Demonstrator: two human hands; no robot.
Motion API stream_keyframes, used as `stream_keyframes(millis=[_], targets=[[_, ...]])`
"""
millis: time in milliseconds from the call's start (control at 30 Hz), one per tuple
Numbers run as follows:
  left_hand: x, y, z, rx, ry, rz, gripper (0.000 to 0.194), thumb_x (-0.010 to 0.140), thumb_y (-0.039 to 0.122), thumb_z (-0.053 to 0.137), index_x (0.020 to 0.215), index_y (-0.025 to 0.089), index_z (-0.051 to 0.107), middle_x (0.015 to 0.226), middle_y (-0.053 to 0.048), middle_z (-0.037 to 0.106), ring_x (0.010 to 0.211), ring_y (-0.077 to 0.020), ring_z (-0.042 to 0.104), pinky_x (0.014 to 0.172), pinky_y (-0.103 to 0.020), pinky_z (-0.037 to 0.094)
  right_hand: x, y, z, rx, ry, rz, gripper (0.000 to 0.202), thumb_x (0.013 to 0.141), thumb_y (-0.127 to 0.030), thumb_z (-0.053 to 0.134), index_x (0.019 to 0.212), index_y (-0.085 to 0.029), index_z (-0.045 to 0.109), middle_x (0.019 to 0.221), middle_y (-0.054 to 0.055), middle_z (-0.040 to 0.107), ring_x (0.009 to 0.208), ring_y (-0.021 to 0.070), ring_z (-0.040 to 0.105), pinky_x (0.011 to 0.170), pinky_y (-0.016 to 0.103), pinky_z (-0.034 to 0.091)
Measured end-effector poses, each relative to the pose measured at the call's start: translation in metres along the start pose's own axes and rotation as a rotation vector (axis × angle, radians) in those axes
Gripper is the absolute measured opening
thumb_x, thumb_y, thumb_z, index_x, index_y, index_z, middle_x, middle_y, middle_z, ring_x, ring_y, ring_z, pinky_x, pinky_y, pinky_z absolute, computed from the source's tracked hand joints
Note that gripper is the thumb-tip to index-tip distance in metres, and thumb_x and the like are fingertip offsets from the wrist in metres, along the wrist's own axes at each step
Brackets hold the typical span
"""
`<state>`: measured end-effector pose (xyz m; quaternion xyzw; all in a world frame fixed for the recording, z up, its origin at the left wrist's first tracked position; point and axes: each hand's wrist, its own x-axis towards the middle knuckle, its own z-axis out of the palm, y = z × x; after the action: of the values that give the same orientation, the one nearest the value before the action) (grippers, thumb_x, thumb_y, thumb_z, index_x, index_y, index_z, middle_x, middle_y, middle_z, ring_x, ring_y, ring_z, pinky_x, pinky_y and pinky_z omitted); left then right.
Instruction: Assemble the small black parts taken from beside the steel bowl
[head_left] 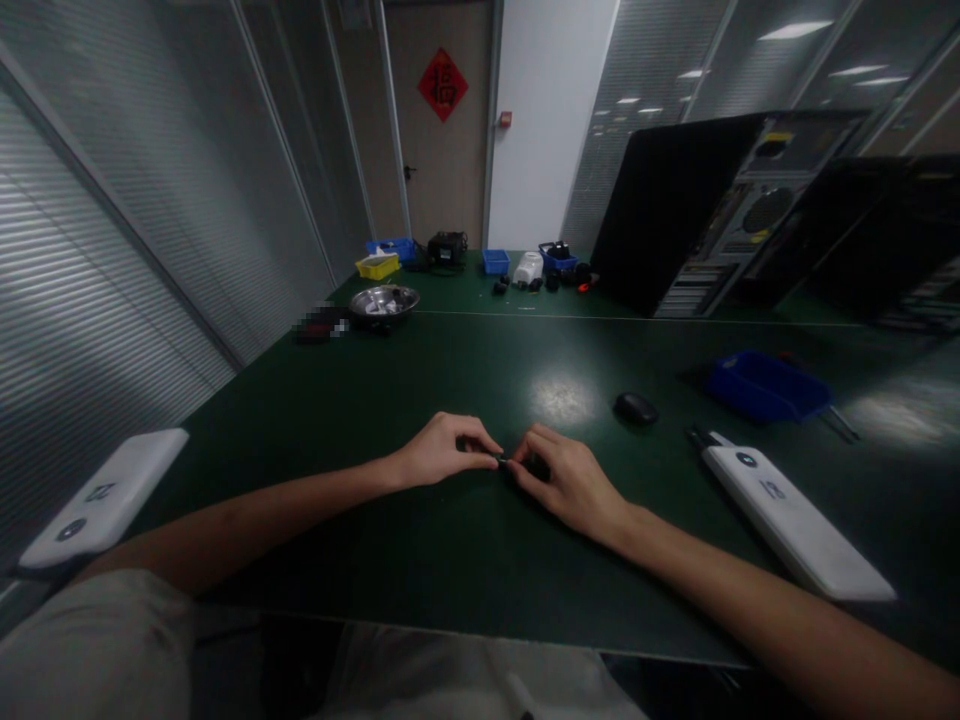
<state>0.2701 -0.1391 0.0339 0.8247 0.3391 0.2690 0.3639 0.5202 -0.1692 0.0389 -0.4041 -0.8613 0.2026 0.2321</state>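
Observation:
Both hands meet over the middle of the dark green table [480, 560]. My left hand [442, 448] pinches one side of a small dark piece [502, 461] between thumb and fingers. From the other side, my right hand [566, 478] closes its thumb and fingertips at the same piece. It is too small and dim for its kind to show, and the fingertips partly cover it. A black computer mouse [636, 408] lies beyond my right hand, apart from it.
White numbered devices lie at left [105, 495] and right [799, 520]. A blue tray [769, 388] sits at right, below a black computer case [675, 210]. Farther back are a metal bowl [384, 303], a yellow bin [377, 267] and a small blue bin [496, 262].

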Motion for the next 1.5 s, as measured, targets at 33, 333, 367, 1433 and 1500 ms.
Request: stream_keyframes(millis=[33,333,367,1433,1500], targets=[[-0.0001,0.0002,0.0001,0.001,-0.002,0.005,0.022,0.088,0.031,0.079,0.106,0.019,0.081,0.094,-0.005,0.072,0.084,-0.0169,0.065,0.074,-0.027,0.047,0.0007,-0.0008,0.0012,-0.001,0.002,-0.002,0.009,0.099,-0.028,0.060,0.094,-0.021,0.063,0.094,0.002,0.061,0.073,0.0148,0.058,0.066,0.028,0.044],[-0.0014,-0.0010,0.0000,-0.007,0.017,0.001,0.022,0.088,0.028,0.079,0.108,0.021,0.081,0.093,-0.004,0.074,0.084,-0.0167,0.067,0.074,-0.027,0.047,0.0023,0.0002,0.0020,0.058,-0.009,-0.024,0.010,0.101,-0.028,0.058,0.095,-0.021,0.063,0.096,0.002,0.061,0.076,0.0148,0.059,0.067,0.028,0.044],[-0.0015,-0.0010,0.0002,-0.011,0.020,0.002,0.021,0.087,0.028,0.079,0.107,0.021,0.082,0.093,-0.004,0.074,0.084,-0.0168,0.067,0.074,-0.027,0.047,0.0023,-0.0002,0.0012,0.070,-0.010,-0.024,0.010,0.101,-0.028,0.058,0.096,-0.021,0.063,0.096,0.002,0.061,0.076,0.0149,0.059,0.067,0.028,0.045],[-0.0001,-0.0013,0.0018,-0.143,0.014,0.002,0.021,0.090,0.027,0.076,0.109,0.019,0.081,0.104,-0.007,0.075,0.095,-0.0197,0.070,0.085,-0.030,0.053,0.0054,0.0029,0.0057,0.154,0.084,-0.065,0.009,0.100,-0.024,0.060,0.092,-0.020,0.062,0.092,0.003,0.062,0.078,0.0163,0.059,0.067,0.028,0.045],[-0.0001,0.0000,0.0013,-0.112,0.008,0.027,0.021,0.090,0.027,0.076,0.110,0.019,0.081,0.104,-0.008,0.075,0.095,-0.0200,0.069,0.085,-0.030,0.053,0.0047,0.0030,0.0055,0.129,0.077,-0.066,0.008,0.100,-0.024,0.060,0.093,-0.020,0.062,0.094,0.003,0.061,0.078,0.0162,0.059,0.067,0.029,0.045]])
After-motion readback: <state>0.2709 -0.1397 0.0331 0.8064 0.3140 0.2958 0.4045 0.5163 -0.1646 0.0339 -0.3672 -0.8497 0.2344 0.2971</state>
